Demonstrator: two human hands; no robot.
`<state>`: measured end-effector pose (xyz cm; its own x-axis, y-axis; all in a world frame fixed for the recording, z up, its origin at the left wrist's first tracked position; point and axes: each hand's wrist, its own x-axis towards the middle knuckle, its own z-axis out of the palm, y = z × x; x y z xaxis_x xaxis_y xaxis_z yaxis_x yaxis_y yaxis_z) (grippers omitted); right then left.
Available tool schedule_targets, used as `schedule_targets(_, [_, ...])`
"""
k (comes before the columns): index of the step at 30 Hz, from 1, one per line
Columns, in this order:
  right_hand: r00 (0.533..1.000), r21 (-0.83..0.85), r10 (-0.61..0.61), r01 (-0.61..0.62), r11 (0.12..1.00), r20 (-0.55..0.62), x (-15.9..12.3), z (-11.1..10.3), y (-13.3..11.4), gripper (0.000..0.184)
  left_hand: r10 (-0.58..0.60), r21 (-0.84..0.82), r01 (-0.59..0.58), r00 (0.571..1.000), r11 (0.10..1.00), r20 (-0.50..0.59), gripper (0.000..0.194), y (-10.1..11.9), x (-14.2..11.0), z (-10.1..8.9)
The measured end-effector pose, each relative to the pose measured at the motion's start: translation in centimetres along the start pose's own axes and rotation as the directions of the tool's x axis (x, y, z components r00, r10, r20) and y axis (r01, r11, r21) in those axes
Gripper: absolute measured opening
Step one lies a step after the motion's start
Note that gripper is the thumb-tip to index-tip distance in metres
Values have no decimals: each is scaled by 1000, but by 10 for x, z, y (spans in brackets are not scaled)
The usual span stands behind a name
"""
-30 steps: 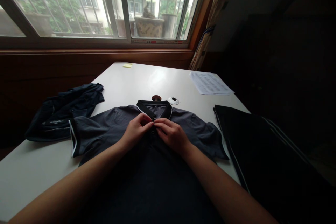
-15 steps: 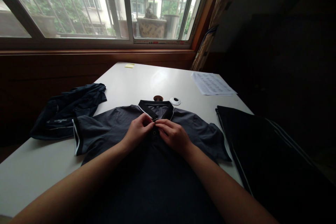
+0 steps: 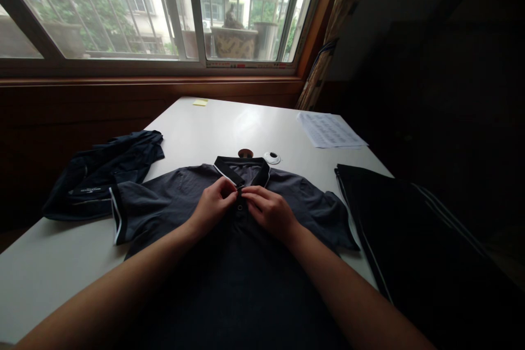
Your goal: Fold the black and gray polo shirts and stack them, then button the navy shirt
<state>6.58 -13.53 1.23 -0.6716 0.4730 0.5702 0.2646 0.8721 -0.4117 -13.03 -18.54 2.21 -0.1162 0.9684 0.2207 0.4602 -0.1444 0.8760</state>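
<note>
A dark grey polo shirt (image 3: 176,191) lies spread front side up on the white table (image 3: 180,126), its black collar (image 3: 261,171) edged in white. Just below the collar, my left hand (image 3: 214,200) pinches the front placket between thumb and fingers. From the other side my right hand (image 3: 268,209) pinches the same spot, its fingertips almost meeting the left ones. A round button (image 3: 240,208) shows on the placket under the fingertips. Whatever small part lies between the fingers is hidden.
Left of the shirt lies a crumpled dark garment (image 3: 98,175); on the right, folded black trousers or similar (image 3: 410,229) with pale stripes. Beyond the collar are a cable hole (image 3: 245,153) and its white ring cover (image 3: 272,158). Paper sheets (image 3: 330,130) and yellow sticky notes (image 3: 200,102) lie farther back.
The view has shifted very slightly. Both hands keep their pinch at the placket, with hardly any visible movement.
</note>
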Motion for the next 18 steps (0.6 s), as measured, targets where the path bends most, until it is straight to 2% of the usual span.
schedule_targets(18, [996,39,79,-78,996,-31,0,0,-3,24,-14,-23,14,1000,1000,6,7,-3,0,-1])
